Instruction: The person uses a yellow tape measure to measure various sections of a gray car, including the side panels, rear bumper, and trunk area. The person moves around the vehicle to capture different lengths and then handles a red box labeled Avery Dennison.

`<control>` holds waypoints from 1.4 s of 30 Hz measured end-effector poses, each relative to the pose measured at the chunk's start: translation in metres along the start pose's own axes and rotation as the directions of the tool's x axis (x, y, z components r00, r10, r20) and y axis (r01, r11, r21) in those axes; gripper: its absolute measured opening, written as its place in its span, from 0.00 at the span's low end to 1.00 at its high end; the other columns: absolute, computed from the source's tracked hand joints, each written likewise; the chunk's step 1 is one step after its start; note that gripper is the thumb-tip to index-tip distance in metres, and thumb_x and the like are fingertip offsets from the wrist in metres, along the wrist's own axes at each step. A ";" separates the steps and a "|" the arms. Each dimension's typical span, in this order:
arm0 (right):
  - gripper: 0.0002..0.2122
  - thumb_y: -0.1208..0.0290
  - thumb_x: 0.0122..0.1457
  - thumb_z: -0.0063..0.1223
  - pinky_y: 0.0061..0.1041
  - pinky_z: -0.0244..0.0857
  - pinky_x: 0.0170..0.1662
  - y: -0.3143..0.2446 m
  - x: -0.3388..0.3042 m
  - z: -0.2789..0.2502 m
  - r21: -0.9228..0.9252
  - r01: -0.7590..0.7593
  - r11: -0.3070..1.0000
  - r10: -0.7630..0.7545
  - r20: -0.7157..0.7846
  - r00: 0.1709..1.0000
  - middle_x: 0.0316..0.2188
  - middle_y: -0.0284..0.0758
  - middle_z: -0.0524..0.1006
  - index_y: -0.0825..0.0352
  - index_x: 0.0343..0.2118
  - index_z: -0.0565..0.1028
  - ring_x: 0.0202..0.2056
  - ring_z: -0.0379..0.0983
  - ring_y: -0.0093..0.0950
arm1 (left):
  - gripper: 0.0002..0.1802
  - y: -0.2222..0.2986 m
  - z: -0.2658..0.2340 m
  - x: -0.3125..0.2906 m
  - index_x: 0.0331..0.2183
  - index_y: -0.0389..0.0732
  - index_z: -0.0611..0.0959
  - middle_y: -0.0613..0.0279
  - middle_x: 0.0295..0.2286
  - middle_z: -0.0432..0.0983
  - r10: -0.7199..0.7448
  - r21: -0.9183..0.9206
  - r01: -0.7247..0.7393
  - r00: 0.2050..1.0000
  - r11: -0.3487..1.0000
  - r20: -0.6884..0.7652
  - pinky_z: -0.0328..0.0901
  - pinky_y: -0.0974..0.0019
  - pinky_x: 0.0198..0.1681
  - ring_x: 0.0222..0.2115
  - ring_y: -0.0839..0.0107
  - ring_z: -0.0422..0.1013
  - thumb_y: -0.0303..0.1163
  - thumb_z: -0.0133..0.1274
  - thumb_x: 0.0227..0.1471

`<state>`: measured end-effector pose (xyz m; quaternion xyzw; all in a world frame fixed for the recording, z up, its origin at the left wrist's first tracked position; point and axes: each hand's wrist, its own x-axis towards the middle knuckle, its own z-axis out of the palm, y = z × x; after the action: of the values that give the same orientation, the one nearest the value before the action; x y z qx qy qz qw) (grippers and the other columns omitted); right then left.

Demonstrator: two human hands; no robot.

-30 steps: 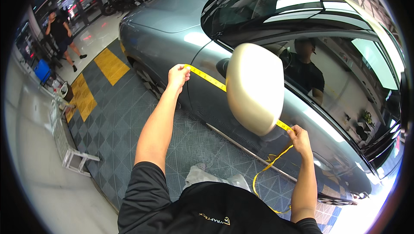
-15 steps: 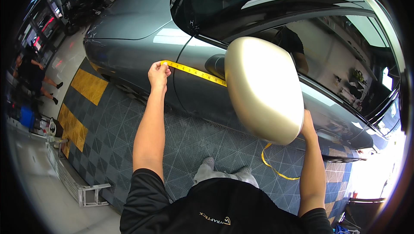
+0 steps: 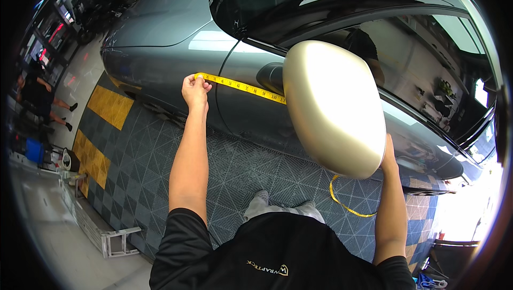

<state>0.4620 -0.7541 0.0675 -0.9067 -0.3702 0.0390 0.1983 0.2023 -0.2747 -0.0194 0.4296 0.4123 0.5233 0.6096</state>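
Head view: R hand mostly hidden

Pale-gold mirror, R of L hand, covers R fingers; grip can't tell. Person far L of L hand dim, hard to make out. Grey tile flr below hands, yellow patches L; grey car just beyond L hand. Yellow tape, black-marked, pinched btwn L thumb & finger, runs R, near straight, till mirror hides it; more curls below R hand.
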 end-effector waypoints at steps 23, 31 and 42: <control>0.10 0.68 0.59 0.52 0.32 0.63 0.30 0.154 -0.061 -0.060 -0.027 -0.351 0.936 0.342 -0.175 0.923 0.19 0.45 0.72 0.72 0.28 0.73 0.22 0.68 0.35 | 0.08 0.004 0.002 -0.001 0.42 0.36 0.69 0.65 0.24 0.68 0.000 -0.058 -0.002 0.999 0.998 -0.037 0.73 0.71 0.22 0.18 0.78 0.69 0.26 0.46 0.61; 0.13 0.64 0.57 0.53 0.36 0.64 0.31 0.180 -0.064 -0.062 -0.054 -0.433 0.900 0.404 -0.273 0.873 0.20 0.46 0.73 0.72 0.26 0.72 0.23 0.70 0.41 | 0.10 -0.003 -0.002 0.008 0.43 0.39 0.69 0.65 0.23 0.68 0.005 -0.072 -0.008 0.999 0.997 -0.042 0.72 0.68 0.21 0.17 0.76 0.69 0.28 0.49 0.59; 0.13 0.64 0.57 0.53 0.39 0.66 0.34 0.175 -0.069 -0.063 -0.049 -0.474 0.879 0.444 -0.272 0.854 0.23 0.49 0.76 0.73 0.27 0.75 0.29 0.74 0.47 | 0.09 0.000 0.001 0.008 0.43 0.38 0.70 0.63 0.26 0.69 -0.023 -0.007 0.023 1.000 1.000 -0.007 0.73 0.68 0.28 0.21 0.76 0.69 0.29 0.48 0.60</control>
<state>0.5402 -0.9358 0.0525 -0.9760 -0.1162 -0.0516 0.1765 0.2037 -0.2664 -0.0192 0.4207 0.4175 0.5192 0.6158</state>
